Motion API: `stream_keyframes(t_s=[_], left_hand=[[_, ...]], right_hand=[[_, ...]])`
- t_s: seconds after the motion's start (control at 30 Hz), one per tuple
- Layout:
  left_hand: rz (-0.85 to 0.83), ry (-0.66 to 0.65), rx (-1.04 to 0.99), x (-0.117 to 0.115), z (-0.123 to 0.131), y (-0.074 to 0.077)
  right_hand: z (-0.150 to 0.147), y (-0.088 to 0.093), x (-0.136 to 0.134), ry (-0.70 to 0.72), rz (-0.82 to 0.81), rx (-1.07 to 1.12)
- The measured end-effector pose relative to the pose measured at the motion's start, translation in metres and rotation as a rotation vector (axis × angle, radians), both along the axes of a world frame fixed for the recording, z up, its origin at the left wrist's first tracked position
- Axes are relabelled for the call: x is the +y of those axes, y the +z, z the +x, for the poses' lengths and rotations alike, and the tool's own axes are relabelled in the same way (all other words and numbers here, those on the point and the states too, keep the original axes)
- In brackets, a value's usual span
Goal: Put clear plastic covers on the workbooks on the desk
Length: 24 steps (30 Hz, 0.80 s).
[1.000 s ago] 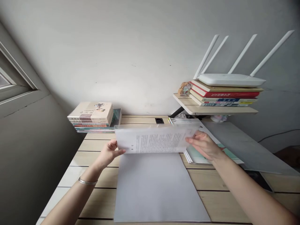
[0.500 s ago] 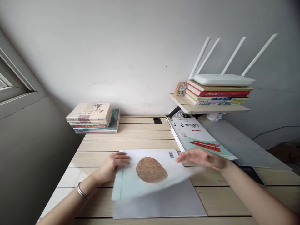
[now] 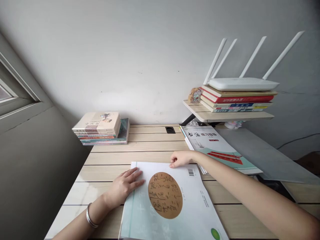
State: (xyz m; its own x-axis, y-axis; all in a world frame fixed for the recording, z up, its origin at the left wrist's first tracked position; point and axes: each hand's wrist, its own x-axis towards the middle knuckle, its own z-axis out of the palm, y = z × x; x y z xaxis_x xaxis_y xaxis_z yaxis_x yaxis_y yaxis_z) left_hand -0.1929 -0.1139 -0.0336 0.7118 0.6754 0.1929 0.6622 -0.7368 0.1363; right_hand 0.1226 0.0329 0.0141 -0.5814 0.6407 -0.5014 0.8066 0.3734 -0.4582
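A closed workbook [image 3: 172, 203] lies face down on the wooden desk [image 3: 112, 156], showing its white and pale green back cover with a brown oval of calligraphy and a barcode. My left hand [image 3: 125, 186] rests flat on the book's left edge, fingers stretched out. My right hand [image 3: 180, 158] sits at the book's far edge with the fingers curled and pressed on the cover's top rim.
A pile of similar workbooks [image 3: 216, 146] lies at the right. A stack of books [image 3: 100, 128] stands at the back left. A small shelf [image 3: 227, 116] carries more books and a white router [image 3: 242, 83]. A grey board [image 3: 262, 156] lies far right.
The book was open with its pages held up; it has been shut, back cover up. My left hand came down flat on it and my right hand moved to its far edge.
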Motion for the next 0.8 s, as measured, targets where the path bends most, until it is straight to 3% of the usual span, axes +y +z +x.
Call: stream_keyframes(t_s=[0.1,0.2,0.4,0.5,0.63,0.8], left_hand=[[-0.016,0.004,-0.035,0.01,-0.004,-0.001],[-0.028,0.06,-0.073,0.034,-0.009,0.0],[-0.032,0.221,-0.1,0.101,-0.007,0.003],[-0.044,0.267,-0.12,0.122,-0.008,-0.005],[-0.049,0.343,-0.197,0.129,-0.015,-0.016],[-0.116,0.435,-0.256,0.12,-0.014,-0.008]], right_hand=[[0.002,-0.001,0.004,-0.014,0.009,0.168],[0.0,0.002,0.026,-0.061,0.083,0.253],[-0.018,0.013,0.094,-0.154,0.395,0.155],[-0.029,0.012,0.109,-0.209,0.508,0.118],[-0.037,0.004,0.095,-0.238,0.642,0.117],[-0.015,-0.015,0.054,-0.263,0.769,0.237]])
